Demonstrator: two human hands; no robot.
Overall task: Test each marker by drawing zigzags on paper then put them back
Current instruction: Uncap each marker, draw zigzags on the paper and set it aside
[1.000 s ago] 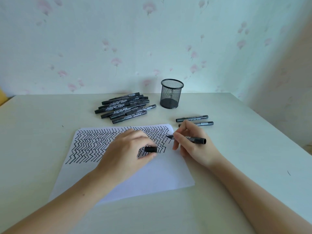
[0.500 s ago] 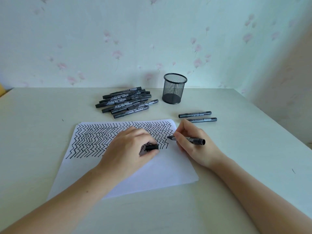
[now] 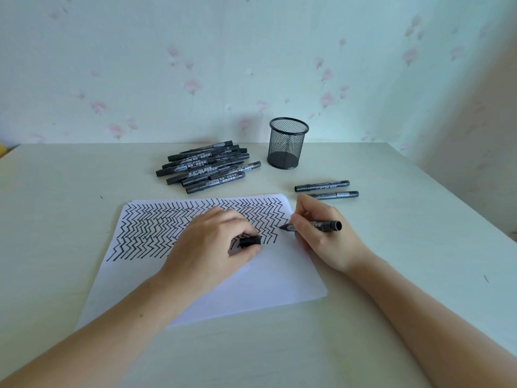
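Marker pile behind paper, mesh cup right of pile, two markers right of paper.

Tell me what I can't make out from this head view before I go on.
- Zigzags under the left hand: hidden on the paper.
- Marker barrel: mostly covered by the right hand.
- Label print on the piled markers: too small to read.
- Mesh cup interior: only partly visible through the mesh.

Bare table left of paper; far side blocked by marker pile, mesh cup, two markers right.
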